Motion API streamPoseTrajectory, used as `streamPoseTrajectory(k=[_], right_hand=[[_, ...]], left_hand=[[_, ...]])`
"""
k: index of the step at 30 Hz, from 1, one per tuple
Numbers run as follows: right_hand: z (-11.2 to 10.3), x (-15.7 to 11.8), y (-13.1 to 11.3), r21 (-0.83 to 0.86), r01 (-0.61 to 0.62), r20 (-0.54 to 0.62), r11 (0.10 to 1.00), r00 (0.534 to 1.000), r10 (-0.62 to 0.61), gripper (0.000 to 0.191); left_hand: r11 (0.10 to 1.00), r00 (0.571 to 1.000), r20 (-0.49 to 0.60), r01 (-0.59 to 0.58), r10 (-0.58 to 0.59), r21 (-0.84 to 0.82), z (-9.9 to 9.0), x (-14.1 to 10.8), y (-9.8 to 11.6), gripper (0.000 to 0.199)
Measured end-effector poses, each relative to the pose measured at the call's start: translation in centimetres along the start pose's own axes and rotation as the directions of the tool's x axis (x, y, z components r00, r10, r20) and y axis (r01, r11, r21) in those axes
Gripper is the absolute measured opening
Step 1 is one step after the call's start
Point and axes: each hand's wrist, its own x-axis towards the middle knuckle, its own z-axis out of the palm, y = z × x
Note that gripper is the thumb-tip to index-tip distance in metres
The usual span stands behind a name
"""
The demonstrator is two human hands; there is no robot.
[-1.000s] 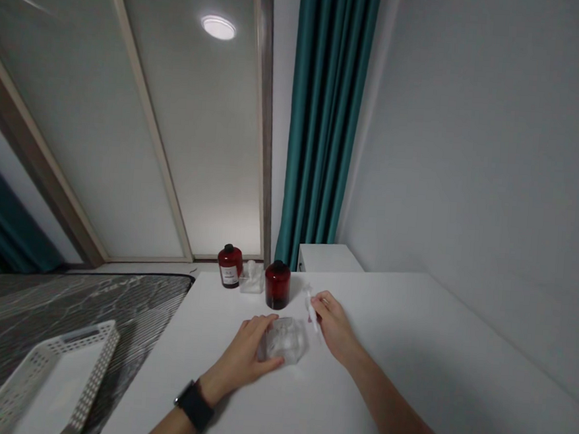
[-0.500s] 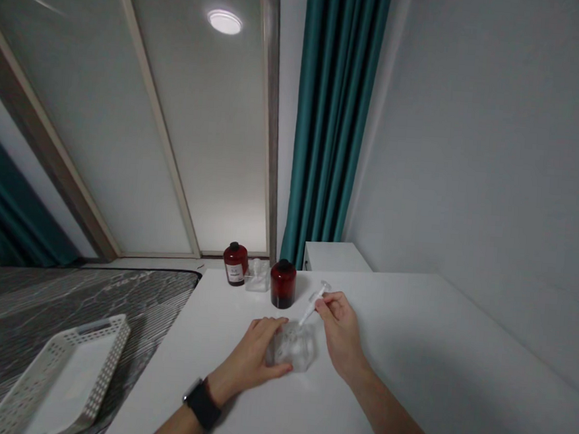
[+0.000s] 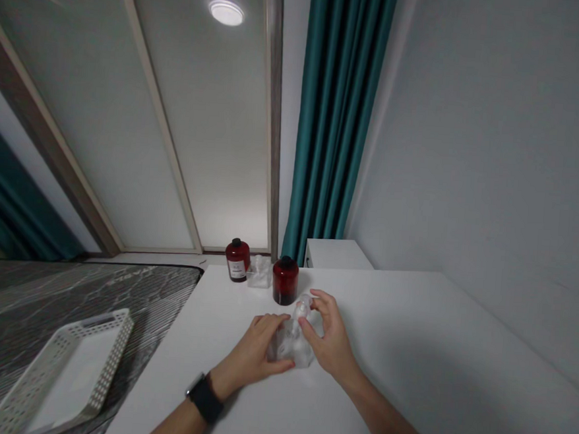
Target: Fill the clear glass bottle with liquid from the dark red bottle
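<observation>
And pinched the clear piece [image 3: 303,306] near-upright along its long axis in a half-closed right hand [image 3: 329,335], clasped the clear container [image 3: 300,354] in a half-open left hand [image 3: 255,350]!

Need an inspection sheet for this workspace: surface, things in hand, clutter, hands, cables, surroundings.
Surface: white tabletop, no spill seen.
Things in hand: clear container on the tabletop; clear piece at its top, details too blurred to tell.
Clutter: labelled red bottle, clear item and dark red bottle stand in a row beyond the hands.
Hands: left hand grips the container's side; right hand pinches the clear piece.
Cables: nothing seen.
Surroundings: white basket at left, off the tabletop; green curtain, white cabinet and frosted panels behind.
</observation>
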Motion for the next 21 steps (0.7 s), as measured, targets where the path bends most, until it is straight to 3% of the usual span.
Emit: streamPoseTrajectory(k=[4,10,21], right_hand=[[-0.27,-0.05,-0.43,0.005,-0.020,0.076,1.000,0.997,0.019,0.063],[0.13,-0.49,-0.77,0.017,-0.048,0.234,0.999,0.971,0.043,0.072],[-0.05,-0.35,-0.74,-0.017,-0.058,0.282,0.998,0.958,0.060,0.076]], left_hand=[[1.000,1.000,-0.017,-0.010,0.010,0.000,0.00,0.00,-0.07,0.071],[1.000,1.000,-0.010,-0.018,0.018,-0.014,0.01,0.03,-0.15,0.069],[0.999,1.000,0.000,-0.004,0.004,-0.032,-0.07,0.13,-0.10,0.070]])
